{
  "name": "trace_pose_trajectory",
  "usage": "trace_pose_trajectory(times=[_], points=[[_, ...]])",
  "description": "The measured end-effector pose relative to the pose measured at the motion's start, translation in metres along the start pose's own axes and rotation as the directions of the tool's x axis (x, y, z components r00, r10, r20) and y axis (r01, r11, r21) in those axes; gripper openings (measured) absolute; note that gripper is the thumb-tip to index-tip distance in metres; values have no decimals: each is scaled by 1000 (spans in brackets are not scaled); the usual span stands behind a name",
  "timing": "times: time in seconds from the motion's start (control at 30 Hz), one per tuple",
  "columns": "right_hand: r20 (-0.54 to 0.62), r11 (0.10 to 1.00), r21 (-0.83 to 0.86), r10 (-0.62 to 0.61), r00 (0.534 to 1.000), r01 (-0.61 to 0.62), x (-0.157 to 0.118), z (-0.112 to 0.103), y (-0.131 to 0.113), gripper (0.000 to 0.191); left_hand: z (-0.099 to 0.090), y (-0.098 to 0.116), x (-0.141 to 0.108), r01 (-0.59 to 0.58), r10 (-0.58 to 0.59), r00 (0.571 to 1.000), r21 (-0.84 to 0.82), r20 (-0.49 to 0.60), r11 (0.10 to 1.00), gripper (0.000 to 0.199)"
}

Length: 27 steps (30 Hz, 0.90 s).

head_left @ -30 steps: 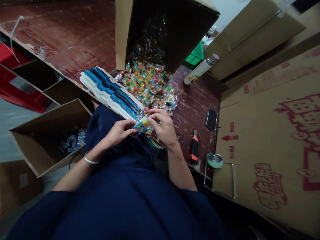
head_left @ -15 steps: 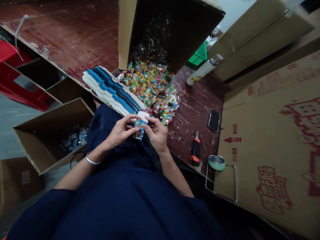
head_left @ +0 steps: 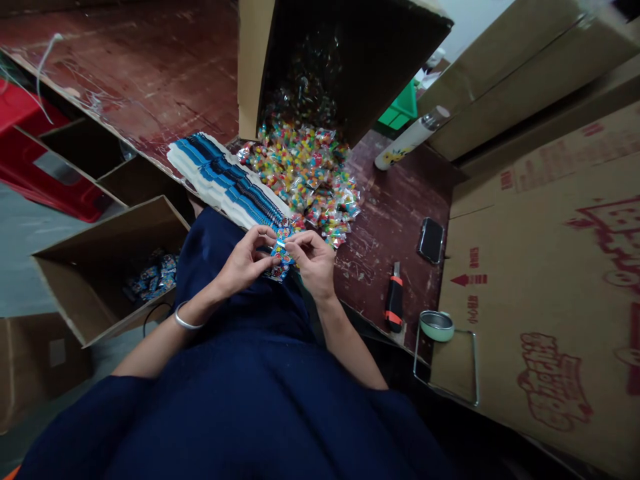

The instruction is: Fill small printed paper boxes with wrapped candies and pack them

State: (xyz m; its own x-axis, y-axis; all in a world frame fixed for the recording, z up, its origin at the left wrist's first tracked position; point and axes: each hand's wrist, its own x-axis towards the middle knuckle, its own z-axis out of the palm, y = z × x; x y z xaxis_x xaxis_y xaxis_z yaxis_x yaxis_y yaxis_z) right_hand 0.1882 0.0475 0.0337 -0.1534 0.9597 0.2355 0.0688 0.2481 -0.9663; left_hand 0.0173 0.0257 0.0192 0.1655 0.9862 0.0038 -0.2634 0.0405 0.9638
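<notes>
Between my two hands is a small blue printed box (head_left: pixel 283 257), held over my lap at the table's edge. My left hand (head_left: pixel 250 257) pinches its left side with thumb and fingers. At its top right, the thumb and fingers of my right hand (head_left: pixel 313 260) are closed on the flap, which is folded down. A fanned row of flat blue and white boxes (head_left: pixel 225 177) lies along the table edge just beyond. Beside it, small clear bags of colourful candy (head_left: pixel 305 173) spill from a large carton (head_left: pixel 256 73) lying on its side.
On the dark red table (head_left: pixel 373 247) are a white bottle (head_left: pixel 410 140), a phone (head_left: pixel 431 240) and a cutter (head_left: pixel 395 300). A green cup (head_left: pixel 437 326) is at the right edge. An open carton (head_left: pixel 75 287) with blue packets stands lower left, near a red stool (head_left: pixel 65 170).
The white flap that stood up at the top of the small box is now folded down. My right fingers have moved slightly left, onto it. The view has shifted a little.
</notes>
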Motion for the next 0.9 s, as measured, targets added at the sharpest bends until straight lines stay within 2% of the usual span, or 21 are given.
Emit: trace_pose_trajectory(times=[0.13, 0.27, 0.4, 0.5, 0.63, 0.7, 0.73, 0.8, 0.87, 0.9], points=[[45, 985, -13, 170, 984, -169, 10, -8, -3, 26, -2, 2, -1, -19, 18, 1000, 110, 12, 994, 42], [36, 976, -24, 215, 976, -214, 18, -13, -1, 28, -6, 3, -1, -22, 13, 998, 144, 63, 989, 46], [64, 991, -22, 131, 989, -130, 17, -11, -1, 29, -9, 0, -2, -44, 34, 996, 139, 78, 989, 49], [91, 997, -72, 34, 995, -28, 12, -10, -5, 30, -11, -1, 0, -43, 31, 997, 167, 71, 985, 38], [211, 982, -183, -4, 977, 43, 8, -24, -3, 20, -31, 15, 3, -47, 28, 998, 338, 62, 940, 31], [199, 937, -341, -10, 980, 79, 8, -34, 5, 31, -51, 35, 1, -64, 44, 998, 565, 48, 823, 31], [190, 896, -434, -13, 982, 96, 7, -37, 11, 35, -63, 46, -1, -64, 75, 997, 720, 16, 691, 31], [219, 801, -581, -13, 976, 141, 6, -41, 25, 38, -86, 67, -6, 52, 64, 995, 941, -77, 334, 33], [282, 738, -646, -9, 959, 197, 4, -38, 38, 38, -100, 83, -11, 206, 25, 978, 975, -208, 77, 32], [299, 717, -663, -12, 954, 217, 4, -36, 43, 38, -103, 88, -12, 257, 16, 966, 966, -257, 6, 32]])
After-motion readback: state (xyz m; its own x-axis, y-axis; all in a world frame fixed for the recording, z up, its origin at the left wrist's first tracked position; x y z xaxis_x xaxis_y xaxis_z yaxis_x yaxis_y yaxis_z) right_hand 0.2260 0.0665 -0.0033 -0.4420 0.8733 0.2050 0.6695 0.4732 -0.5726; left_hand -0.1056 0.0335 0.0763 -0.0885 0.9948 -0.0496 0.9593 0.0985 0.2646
